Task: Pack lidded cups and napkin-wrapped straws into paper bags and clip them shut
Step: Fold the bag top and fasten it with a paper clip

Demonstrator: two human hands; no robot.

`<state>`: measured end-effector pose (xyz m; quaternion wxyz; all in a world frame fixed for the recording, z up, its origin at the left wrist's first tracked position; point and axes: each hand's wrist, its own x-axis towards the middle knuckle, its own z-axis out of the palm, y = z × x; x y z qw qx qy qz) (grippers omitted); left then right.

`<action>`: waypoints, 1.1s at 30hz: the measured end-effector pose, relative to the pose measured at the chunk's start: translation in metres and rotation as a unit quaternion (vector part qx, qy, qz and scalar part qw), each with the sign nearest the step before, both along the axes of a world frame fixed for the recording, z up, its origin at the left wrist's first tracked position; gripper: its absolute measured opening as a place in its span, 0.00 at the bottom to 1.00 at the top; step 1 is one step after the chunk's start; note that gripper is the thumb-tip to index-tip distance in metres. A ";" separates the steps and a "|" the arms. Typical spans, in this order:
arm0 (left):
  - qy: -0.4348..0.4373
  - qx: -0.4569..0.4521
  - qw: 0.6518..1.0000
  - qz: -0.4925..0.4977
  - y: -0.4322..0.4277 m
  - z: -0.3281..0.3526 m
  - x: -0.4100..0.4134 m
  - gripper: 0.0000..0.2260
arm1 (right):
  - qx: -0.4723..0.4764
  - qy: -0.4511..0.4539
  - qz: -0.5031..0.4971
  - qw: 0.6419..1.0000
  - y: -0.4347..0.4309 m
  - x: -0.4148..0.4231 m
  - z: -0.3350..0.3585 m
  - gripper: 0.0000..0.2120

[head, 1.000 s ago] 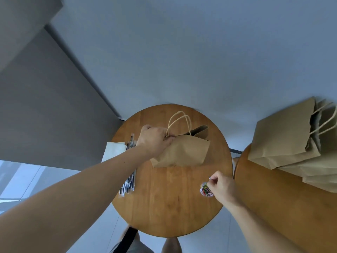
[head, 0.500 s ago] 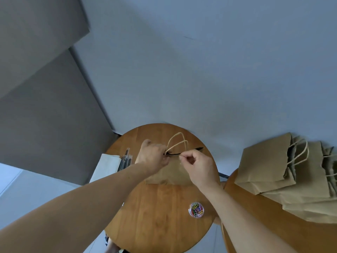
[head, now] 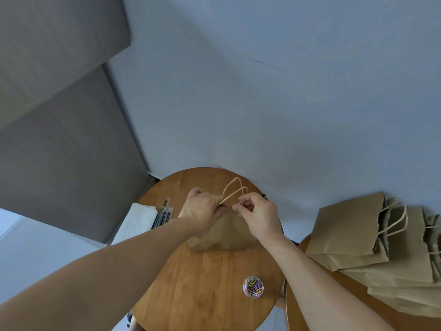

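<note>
The brown paper bag with twisted handles (head: 224, 237) is standing on the round wooden counter (head: 202, 295), its closed top edge running left to right. The left hand (head: 202, 212) is pinching that edge shut. The right hand (head: 260, 216), just to its right, is pinching a small wire paper clip (head: 241, 203) right at the edge, likely about to slide it on

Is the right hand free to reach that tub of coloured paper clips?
Likely yes: the tub stands clear beside the right forearm, nothing between. The right hand pinches a clip at the paper bag though.
</note>
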<state>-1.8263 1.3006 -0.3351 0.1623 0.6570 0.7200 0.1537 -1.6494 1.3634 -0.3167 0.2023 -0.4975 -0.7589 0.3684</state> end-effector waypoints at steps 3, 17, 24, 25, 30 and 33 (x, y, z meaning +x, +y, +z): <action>0.002 -0.023 0.999 -0.024 0.003 -0.002 0.001 0.09 | 0.030 0.022 0.002 0.999 0.001 -0.002 -0.004 0.06; 0.011 -0.040 0.997 -0.058 0.014 -0.003 -0.009 0.10 | 0.046 -0.118 0.090 0.988 0.021 -0.014 -0.005 0.06; 0.002 -0.050 0.998 -0.044 0.015 0.001 -0.009 0.10 | 0.032 -0.063 0.066 0.995 0.026 -0.018 -0.003 0.06; 0.000 -0.051 0.998 -0.044 0.015 0.002 -0.009 0.10 | 0.027 -0.068 0.071 0.995 0.026 -0.019 -0.003 0.07; -0.001 -0.056 0.998 -0.042 0.015 0.003 -0.008 0.10 | 0.018 -0.123 0.101 0.987 0.026 -0.017 -0.005 0.08; -0.008 -0.055 0.998 -0.042 0.016 0.003 -0.009 0.10 | 0.027 -0.117 0.098 0.988 0.026 -0.015 -0.006 0.08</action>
